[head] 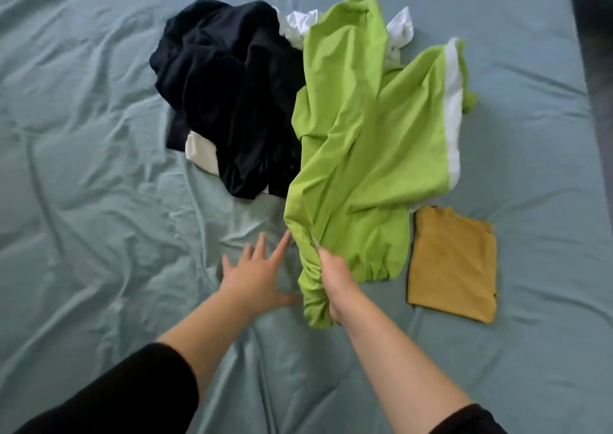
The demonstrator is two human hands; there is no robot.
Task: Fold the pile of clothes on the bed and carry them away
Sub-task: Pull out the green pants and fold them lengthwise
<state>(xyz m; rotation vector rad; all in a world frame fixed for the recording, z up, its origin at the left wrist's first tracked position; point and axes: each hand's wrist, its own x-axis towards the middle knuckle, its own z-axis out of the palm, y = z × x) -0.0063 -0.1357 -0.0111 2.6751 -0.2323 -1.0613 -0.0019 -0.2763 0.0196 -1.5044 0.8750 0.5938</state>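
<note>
A lime-green garment with a white stripe stretches from the pile toward me. My right hand is shut on its bunched near end. My left hand lies flat on the sheet just left of that end, fingers spread, holding nothing. Behind them a crumpled dark navy garment lies on the bed, with white cloth showing behind it and at its lower left edge. A folded mustard-yellow garment rests flat to the right of my right hand.
The bed is covered by a wrinkled pale blue-green sheet. The bed's right edge runs down the right side, with dark floor beyond it.
</note>
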